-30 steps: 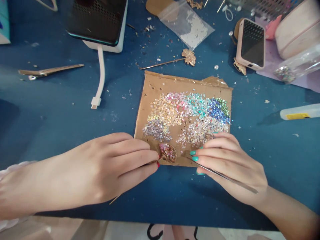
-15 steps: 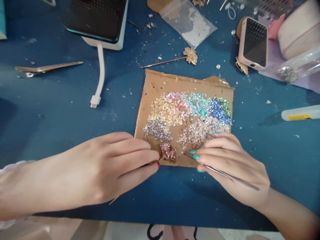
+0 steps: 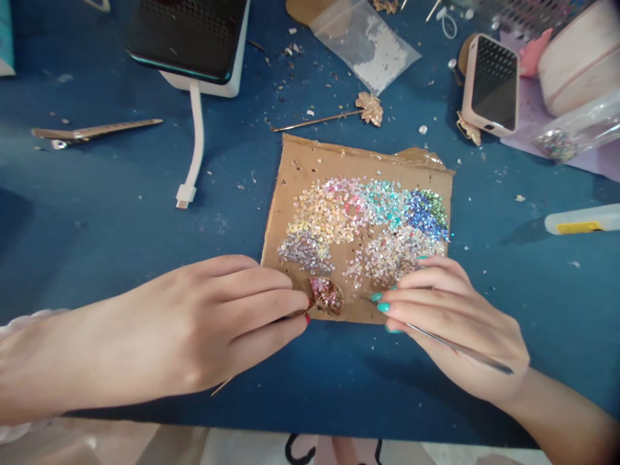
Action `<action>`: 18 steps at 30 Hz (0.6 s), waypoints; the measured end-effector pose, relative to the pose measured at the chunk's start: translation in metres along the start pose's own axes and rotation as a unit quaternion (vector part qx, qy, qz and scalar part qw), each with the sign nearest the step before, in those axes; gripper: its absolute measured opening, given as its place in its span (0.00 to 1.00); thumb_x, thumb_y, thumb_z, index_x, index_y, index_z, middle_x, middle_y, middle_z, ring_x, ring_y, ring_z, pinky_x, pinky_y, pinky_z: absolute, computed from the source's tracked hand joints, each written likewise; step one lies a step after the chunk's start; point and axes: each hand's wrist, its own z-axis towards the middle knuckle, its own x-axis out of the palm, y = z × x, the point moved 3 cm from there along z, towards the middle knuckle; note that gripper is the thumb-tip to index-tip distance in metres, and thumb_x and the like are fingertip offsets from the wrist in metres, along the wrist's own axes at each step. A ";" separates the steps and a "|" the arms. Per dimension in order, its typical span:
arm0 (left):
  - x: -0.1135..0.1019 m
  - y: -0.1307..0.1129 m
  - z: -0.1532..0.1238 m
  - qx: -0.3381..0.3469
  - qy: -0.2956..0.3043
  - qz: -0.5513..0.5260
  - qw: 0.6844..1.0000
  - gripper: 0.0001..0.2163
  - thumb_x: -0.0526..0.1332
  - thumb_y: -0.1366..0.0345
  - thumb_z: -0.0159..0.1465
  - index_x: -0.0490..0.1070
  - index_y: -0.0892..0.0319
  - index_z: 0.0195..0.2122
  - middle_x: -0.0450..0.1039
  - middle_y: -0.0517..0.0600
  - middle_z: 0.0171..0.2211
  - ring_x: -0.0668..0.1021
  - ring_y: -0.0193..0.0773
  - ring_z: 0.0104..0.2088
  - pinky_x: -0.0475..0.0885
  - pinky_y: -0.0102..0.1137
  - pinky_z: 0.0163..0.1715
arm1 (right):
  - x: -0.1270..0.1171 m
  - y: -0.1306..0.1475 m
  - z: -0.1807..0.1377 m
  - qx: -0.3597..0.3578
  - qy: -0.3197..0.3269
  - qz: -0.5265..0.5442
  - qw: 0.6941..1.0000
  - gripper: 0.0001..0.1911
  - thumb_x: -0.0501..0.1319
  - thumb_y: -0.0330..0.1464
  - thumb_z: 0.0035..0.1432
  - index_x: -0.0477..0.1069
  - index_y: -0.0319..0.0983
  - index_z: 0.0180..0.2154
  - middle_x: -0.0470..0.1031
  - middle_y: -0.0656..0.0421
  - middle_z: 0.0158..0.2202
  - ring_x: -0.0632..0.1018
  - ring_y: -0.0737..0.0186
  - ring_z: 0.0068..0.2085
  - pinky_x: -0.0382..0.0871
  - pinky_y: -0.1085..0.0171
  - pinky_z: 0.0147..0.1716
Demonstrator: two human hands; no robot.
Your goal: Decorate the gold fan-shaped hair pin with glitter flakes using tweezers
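Observation:
My left hand (image 3: 213, 323) is closed on the thin metal stem of a fan-shaped hairpin (image 3: 328, 296), whose gold frame holds pink and dark red chips. The stem's end sticks out below that hand. My right hand (image 3: 450, 323) is closed round metal tweezers (image 3: 458, 349), their tips pointing left, a short way right of the fan. Whether the tips hold a chip is too small to tell. Both hands are at the front of a cardboard piece (image 3: 290, 174) spread with small shiny chips (image 3: 324, 213) in yellow, pink, turquoise, blue, green, grey and white patches.
Behind the cardboard lie a leaf-topped hairpin (image 3: 369, 108) and a clear bag of white flakes (image 3: 380, 58). A metal clip (image 3: 92, 132), a dark phone on a white block (image 3: 188, 39) and its cable (image 3: 196, 142) are left. On the right are a pink-edged device (image 3: 493, 84) and a tube (image 3: 584, 219).
My right hand has shifted slightly right with the tweezers, so the tips are a little farther from the fan. My left hand and the hairpin have stayed in place.

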 end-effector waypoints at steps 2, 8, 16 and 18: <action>0.000 0.000 0.000 0.003 0.000 0.003 1.000 0.19 0.39 0.69 0.73 0.69 0.58 0.49 0.73 0.46 0.47 0.71 0.38 0.47 0.62 0.36 0.45 | 0.000 0.000 0.000 0.000 0.002 0.002 1.000 0.06 0.63 0.23 0.56 0.74 0.37 0.35 0.80 0.59 0.31 0.77 0.63 0.34 0.66 0.52 0.46; 0.001 0.000 -0.001 0.008 0.005 0.009 1.000 0.19 0.40 0.69 0.72 0.70 0.57 0.48 0.73 0.47 0.47 0.71 0.38 0.47 0.62 0.36 0.45 | -0.004 -0.002 -0.003 -0.007 -0.003 -0.011 1.000 0.07 0.62 0.21 0.54 0.74 0.36 0.35 0.80 0.58 0.32 0.77 0.62 0.35 0.65 0.52 0.48; -0.001 0.001 0.002 -0.005 -0.003 0.007 1.000 0.20 0.39 0.70 0.72 0.71 0.56 0.46 0.73 0.45 0.40 0.71 0.37 0.37 0.62 0.36 0.42 | -0.005 -0.010 -0.003 0.001 -0.038 -0.045 0.998 0.10 0.65 0.21 0.51 0.73 0.38 0.34 0.80 0.58 0.31 0.77 0.61 0.35 0.68 0.51 0.43; -0.001 0.000 0.002 -0.013 0.001 0.010 1.000 0.21 0.38 0.68 0.72 0.73 0.55 0.44 0.74 0.44 0.38 0.71 0.36 0.35 0.63 0.34 0.40 | -0.005 -0.012 -0.002 -0.003 -0.045 -0.028 0.999 0.09 0.66 0.21 0.51 0.73 0.39 0.35 0.79 0.58 0.31 0.77 0.61 0.35 0.69 0.52 0.41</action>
